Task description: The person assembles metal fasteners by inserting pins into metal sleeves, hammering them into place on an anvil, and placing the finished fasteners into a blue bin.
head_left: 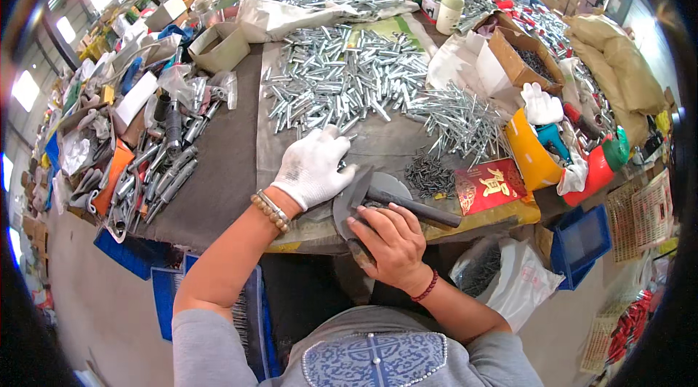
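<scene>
My left hand (316, 167), in a white knit glove, reaches to the near edge of a pile of silvery metal tubes (349, 70). Its fingers are bent, and a small metal piece (342, 164) shows between thumb and forefinger. Bare, my right hand (391, 241) is curled beside a hammer (411, 207), its fingers close under the handle. What those fingers hold, if anything, is hidden. The hammer's head lies over a round grey metal disc (342, 220) at the table's front edge.
Right of the disc are dark screws (430, 174), thin metal rods (465, 121) and a red printed packet (491, 187). Larger metal tools (171, 169) heap up at left. An open cardboard box (527, 60) stands at right. Blue crates (582, 241) sit below the table.
</scene>
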A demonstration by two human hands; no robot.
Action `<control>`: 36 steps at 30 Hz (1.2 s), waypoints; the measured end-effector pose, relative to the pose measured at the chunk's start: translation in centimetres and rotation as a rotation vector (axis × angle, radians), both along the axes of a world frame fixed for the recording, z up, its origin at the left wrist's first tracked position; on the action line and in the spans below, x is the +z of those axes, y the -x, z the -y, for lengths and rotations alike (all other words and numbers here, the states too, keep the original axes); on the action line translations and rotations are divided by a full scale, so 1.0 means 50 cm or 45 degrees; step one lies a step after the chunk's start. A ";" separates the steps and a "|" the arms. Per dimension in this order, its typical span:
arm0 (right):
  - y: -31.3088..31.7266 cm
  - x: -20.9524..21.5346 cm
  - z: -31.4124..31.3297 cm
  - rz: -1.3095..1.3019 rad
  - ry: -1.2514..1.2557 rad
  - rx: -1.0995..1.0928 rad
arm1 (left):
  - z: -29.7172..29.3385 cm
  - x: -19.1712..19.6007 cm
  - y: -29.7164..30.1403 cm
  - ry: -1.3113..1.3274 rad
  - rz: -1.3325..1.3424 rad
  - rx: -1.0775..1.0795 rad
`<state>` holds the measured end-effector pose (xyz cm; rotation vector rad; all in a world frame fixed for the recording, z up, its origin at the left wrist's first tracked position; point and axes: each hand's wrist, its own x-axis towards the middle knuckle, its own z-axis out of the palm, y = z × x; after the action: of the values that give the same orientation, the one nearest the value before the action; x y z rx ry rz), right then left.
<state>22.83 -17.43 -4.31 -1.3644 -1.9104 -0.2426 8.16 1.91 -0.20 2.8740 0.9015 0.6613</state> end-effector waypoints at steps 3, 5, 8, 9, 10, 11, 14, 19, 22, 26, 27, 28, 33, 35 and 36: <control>-0.002 -0.004 0.000 0.002 0.011 0.005 | 0.015 0.007 0.031 0.012 -0.042 0.044; -0.002 -0.006 -0.001 -0.008 0.016 0.008 | 0.026 0.015 0.050 0.024 -0.095 0.058; 0.002 -0.006 -0.002 -0.020 0.009 0.010 | 0.036 0.013 0.083 0.003 -0.072 0.091; 0.002 -0.008 -0.004 -0.021 -0.004 0.002 | 0.039 0.017 0.091 0.012 -0.096 0.115; 0.002 -0.008 -0.004 -0.023 -0.003 0.004 | 0.042 0.017 0.098 0.013 -0.097 0.117; 0.001 -0.008 -0.004 -0.023 -0.004 0.004 | 0.045 0.016 0.106 0.020 -0.081 0.132; 0.000 -0.013 -0.005 -0.020 -0.013 -0.005 | 0.040 0.027 0.117 0.029 -0.057 0.156; 0.000 -0.006 -0.001 -0.024 -0.021 -0.025 | 0.002 0.027 0.054 0.065 0.101 0.177; -0.006 -0.006 0.003 -0.013 -0.044 -0.069 | -0.023 0.009 -0.013 0.117 0.027 0.116; 0.005 -0.012 -0.001 -0.011 -0.034 -0.021 | -0.056 -0.020 -0.036 0.052 -0.175 0.123; 0.006 -0.011 -0.001 -0.048 -0.023 0.022 | -0.057 -0.010 -0.042 0.117 -0.191 0.145; 0.002 -0.006 0.001 -0.087 -0.013 0.070 | -0.056 -0.003 -0.046 0.148 -0.166 0.140; -0.064 0.058 0.044 -0.286 -0.022 0.036 | 0.000 0.046 -0.012 0.437 0.200 0.186; -0.140 0.086 0.039 -0.234 -0.047 -0.177 | 0.053 0.094 0.023 0.698 0.362 0.225; -0.195 0.088 0.027 -0.205 0.010 -0.259 | 0.072 0.097 0.048 0.818 0.444 0.265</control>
<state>32.59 -18.79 0.10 -1.5370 -1.6440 -0.2176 5.74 -1.67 4.63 2.0495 1.1109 0.6978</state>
